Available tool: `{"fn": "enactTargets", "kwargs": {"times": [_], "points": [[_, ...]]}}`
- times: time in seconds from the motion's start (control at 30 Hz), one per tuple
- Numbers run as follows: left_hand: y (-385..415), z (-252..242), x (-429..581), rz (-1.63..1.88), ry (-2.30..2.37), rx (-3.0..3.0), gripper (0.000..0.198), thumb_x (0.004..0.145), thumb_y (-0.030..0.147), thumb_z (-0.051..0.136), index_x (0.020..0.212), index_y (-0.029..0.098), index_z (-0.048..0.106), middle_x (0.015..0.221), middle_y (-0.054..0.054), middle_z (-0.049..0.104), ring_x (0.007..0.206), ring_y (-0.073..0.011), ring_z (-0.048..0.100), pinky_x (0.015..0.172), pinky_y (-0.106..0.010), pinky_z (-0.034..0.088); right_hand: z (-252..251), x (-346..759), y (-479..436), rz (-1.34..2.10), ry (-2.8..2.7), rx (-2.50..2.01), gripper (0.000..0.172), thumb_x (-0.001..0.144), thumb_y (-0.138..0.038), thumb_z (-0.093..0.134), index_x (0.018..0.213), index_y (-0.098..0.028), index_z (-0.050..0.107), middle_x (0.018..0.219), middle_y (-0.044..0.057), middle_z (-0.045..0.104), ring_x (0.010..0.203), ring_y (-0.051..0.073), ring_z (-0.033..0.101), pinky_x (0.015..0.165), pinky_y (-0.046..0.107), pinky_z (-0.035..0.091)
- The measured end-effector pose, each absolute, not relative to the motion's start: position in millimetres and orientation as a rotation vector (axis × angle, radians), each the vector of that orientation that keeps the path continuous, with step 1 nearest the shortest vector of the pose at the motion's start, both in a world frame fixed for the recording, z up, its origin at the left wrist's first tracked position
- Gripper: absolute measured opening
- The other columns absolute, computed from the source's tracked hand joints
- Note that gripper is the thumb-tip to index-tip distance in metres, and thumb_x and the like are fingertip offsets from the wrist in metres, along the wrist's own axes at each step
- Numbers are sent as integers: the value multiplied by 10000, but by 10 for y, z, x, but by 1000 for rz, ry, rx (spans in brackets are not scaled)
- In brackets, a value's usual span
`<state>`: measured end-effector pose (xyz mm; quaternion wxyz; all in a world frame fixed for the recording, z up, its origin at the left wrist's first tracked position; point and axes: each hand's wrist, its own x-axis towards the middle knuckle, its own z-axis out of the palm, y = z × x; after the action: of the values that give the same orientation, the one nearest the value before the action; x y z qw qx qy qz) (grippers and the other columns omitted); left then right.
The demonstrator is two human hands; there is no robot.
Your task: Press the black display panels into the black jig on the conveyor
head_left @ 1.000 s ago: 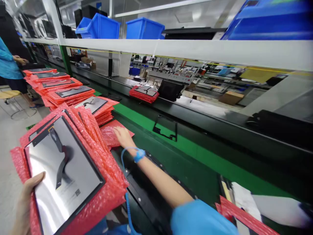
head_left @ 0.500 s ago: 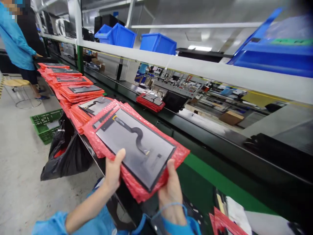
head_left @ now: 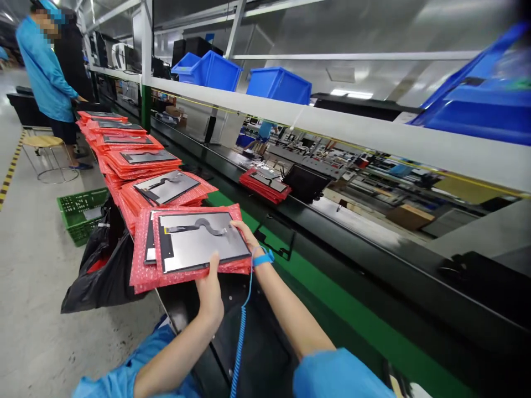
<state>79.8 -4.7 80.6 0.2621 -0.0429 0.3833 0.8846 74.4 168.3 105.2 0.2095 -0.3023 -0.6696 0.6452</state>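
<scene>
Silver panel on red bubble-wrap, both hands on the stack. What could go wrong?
1. The dark flat ribbon cable lies exposed on the silver rectangular panel, its end near the right hand; it might get creased.
2. The thumb of the left hand lies over the panel; squeezing the red bubble-wrap stack might mark it.
3. The blue coiled cord hangs from the blue wristband and could snag.

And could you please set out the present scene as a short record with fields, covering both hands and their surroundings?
Left hand: thumb on the near edge of the top grey panel
Right hand: at that panel's far right corner
Under panel: red bubble wrap
Blue strap: on right wrist, with coiled cord
Row beyond: red-wrapped stacks topped with panels
Shelf: blue bins
Lower left: green crate, black bag
Co-worker: near the row's far end
</scene>
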Motion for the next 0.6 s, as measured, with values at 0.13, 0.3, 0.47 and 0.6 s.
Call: {"fn": "enactTargets", "kwargs": {"times": [0.13, 0.3, 0.47, 0.6], "points": [[19, 768, 673, 2257, 922, -175, 216, 870, 219, 677, 1084, 197, 652, 1288, -77, 646, 1319, -214, 517, 1125, -393, 428, 977, 383, 1996, 1894, -1913, -929, 334, 958, -402, 585, 1193, -165, 591, 1132, 80, 636, 922, 194, 645, 790, 392, 561], [159, 822, 566, 2142, 818, -218, 37, 910, 182, 600, 910, 174, 636, 1073, -61, 678, 1144, -162, 608, 1082, -372, 475, 1052, 102, 2169, 1892, -2022, -988, 320, 962, -373, 586, 1189, -149, 600, 1165, 77, 620, 961, 200, 641, 825, 393, 555], [195, 946, 59, 2019, 776, -187, 82, 911, 172, 525, 837, 165, 559, 907, -63, 642, 973, -149, 646, 1005, -358, 529, 1411, 353, 2210, 1675, -2046, -919, 311, 927, -326, 640, 1192, -163, 632, 1255, 81, 624, 1093, 225, 617, 947, 430, 509], [55, 962, -121, 1868, 782, -75, 51, 876, 173, 513, 885, 133, 544, 1005, -151, 639, 1036, -221, 656, 943, -405, 563, 1818, 1396, 2193, 1536, -2063, -1011, 335, 702, -267, 828, 1013, -176, 743, 1031, 70, 742, 972, 246, 669, 943, 442, 505]]}}
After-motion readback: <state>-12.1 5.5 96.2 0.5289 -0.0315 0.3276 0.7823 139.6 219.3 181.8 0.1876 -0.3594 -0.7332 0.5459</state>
